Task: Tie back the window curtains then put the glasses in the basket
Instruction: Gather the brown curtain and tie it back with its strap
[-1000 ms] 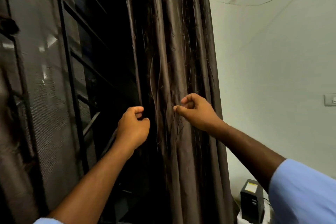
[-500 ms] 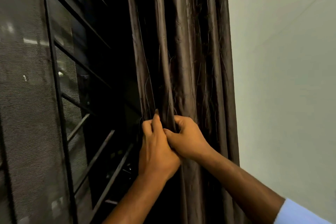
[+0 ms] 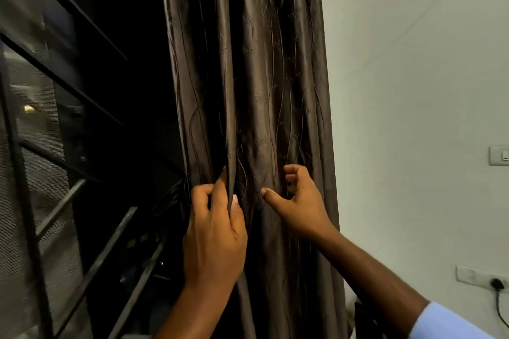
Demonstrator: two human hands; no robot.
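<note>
Pale green-white wall (image 3: pixel 413 118) filled the right side of the view, with a white switch plate (image 3: pixel 499 155) and a black plug in a socket (image 3: pixel 495 283) near the right edge. To the left stood a dark window with a black metal grille (image 3: pixel 82 201). Between them hung the dark brown satin curtain with a wavy embroidered pattern (image 3: pixel 261 77), gathered into vertical folds. The left hand (image 3: pixel 214 234) pinched one fold between thumb and fingers. The right hand (image 3: pixel 297 201) was half open, thumb tip against the cloth and fingers curled loosely, holding nothing firmly. Half a second earlier both hands had been pressed together on the same fold; now the right hand had moved away to the right, and a light blue sleeve (image 3: pixel 451 322) showed at the wrist.
</note>
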